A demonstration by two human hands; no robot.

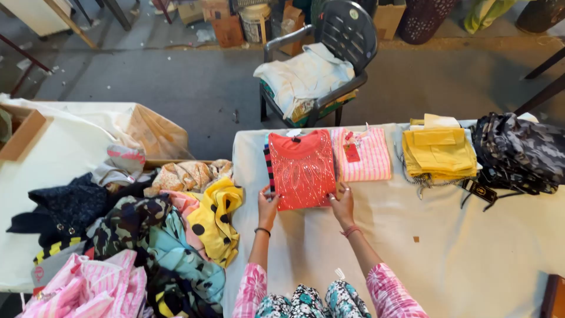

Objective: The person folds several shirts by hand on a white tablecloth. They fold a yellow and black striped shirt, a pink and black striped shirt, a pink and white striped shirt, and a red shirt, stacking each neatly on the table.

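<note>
White-clothed table (412, 235): I'm pinching folded red top (302, 169) w/ left hand (268, 206) & right hand (342, 203) fingers closed on its lower corners, squaring it beside pink striped top (368, 156).

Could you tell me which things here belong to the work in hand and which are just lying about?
In hand: left hand and right hand on the folded red top; table.
Lying about: pink striped top, yellow stack, camouflage stack, clothes heap, chair.

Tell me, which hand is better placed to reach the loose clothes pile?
Probably the left hand: it holds the red top's left edge, nearest the pile. The right hand is on the far edge.
</note>
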